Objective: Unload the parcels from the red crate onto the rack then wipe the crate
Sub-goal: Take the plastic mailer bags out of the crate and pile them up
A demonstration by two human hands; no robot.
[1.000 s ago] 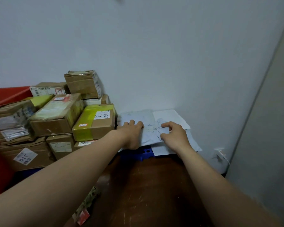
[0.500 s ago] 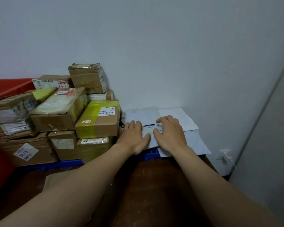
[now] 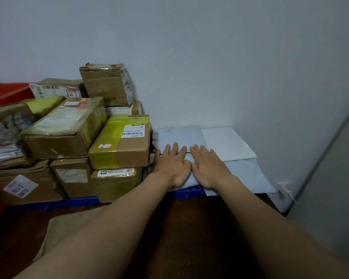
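Flat grey mailer bags (image 3: 248, 174) and a white envelope (image 3: 226, 143) lie stacked on the blue rack (image 3: 187, 193) by the wall. My left hand (image 3: 172, 164) and my right hand (image 3: 208, 166) press flat on top of the grey bags, side by side, fingers straight and touching each other. Left of them, cardboard parcels are piled on the rack, the nearest a yellow-taped box (image 3: 121, 143). A red crate (image 3: 6, 93) shows at the far left behind the pile.
A brown parcel or bag (image 3: 69, 234) lies on the dark wooden floor (image 3: 189, 228) below my left arm. A white plug and cable (image 3: 284, 191) sit at the wall on the right. A grey panel (image 3: 330, 178) stands at the right.
My fingers were curled on the grey bags a second ago; now both hands lie flat and pressed together on them. The view has shifted slightly.
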